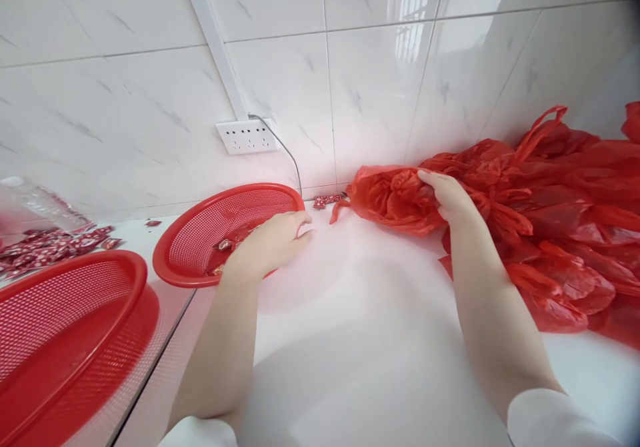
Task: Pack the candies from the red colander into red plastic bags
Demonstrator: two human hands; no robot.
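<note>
My left hand [277,240] reaches over the near right rim of a round red plastic basket [197,217], its fingers apart and nothing seen between them. A few small wrapped packets [225,244] lie in that basket, partly hidden behind the hand. On the right, my right hand [445,190] grips the edge of a red plastic bag [387,200], thumb on top and the other fingers mostly hidden. The bag's mouth faces left, and crumpled red film shows inside it. Just left of the bag lie small red patterned packets [326,200] by the wall.
A heap of red plastic bags [565,214] covers the right of the white table [360,340]. At left stand another red basket [75,300], a pile of red packets [47,247] and a clear plastic container [47,204]. A socket strip [246,136] with a cable is on the tiled wall.
</note>
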